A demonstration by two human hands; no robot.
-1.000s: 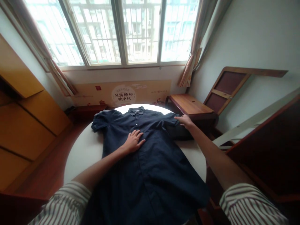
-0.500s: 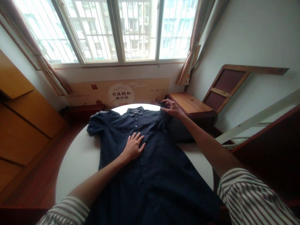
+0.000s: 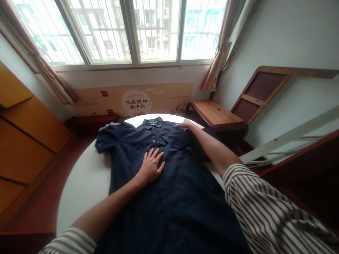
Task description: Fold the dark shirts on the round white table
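Note:
A dark navy short-sleeved shirt dress point(image 3: 137, 169) lies spread on a round white table point(image 3: 79, 190), its buttoned collar point(image 3: 153, 122) toward the window. My left hand point(image 3: 152, 164) rests flat on the chest beside the button line, fingers spread. At the right shoulder, my right hand point(image 3: 184, 124) grips the cloth by the folded sleeve point(image 3: 176, 137), which lies turned inward over the chest. Some of the right fingers are hidden behind the hand. The other sleeve point(image 3: 106, 138) stays stretched out to the left.
Beyond the table stand a wooden side table point(image 3: 215, 113) and a low poster board point(image 3: 106, 102) under the barred window point(image 3: 156, 31). Dark cloth point(image 3: 203, 141) lies under my right forearm. Wooden cabinets point(image 3: 23, 141) line the left, and a pale metal frame point(image 3: 286, 130) stands at right.
My right hand has moved slightly left and inward, and the right sleeve has folded over onto the chest. My left hand stays in place on the dress.

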